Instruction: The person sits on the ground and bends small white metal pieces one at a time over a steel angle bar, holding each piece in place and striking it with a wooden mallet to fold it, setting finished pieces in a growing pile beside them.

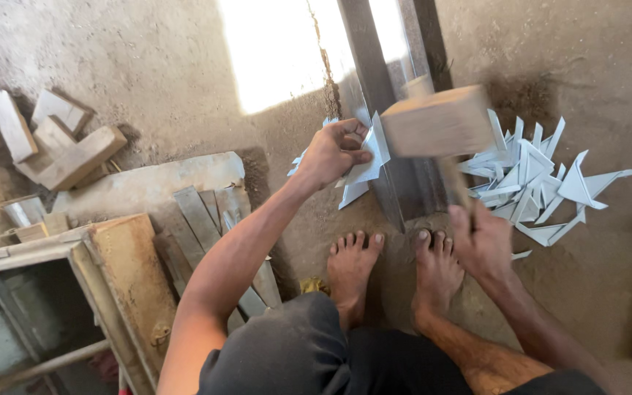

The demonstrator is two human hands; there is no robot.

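1 mallet point(439, 121), 2 hands, 2 feet, approx. 20+ metal pcs point(532, 183).

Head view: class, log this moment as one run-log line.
left hand: holds sheet piece on metal bar | right hand: grips wooden mallet, raised | cut pieces: piled right

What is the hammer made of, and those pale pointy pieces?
The mallet looks like plain bare wood: a tan, blurred block on a stick. The pale pieces seem to be thin sheet metal, matte grey-white, folded with sharp creases; it could be stiff card.
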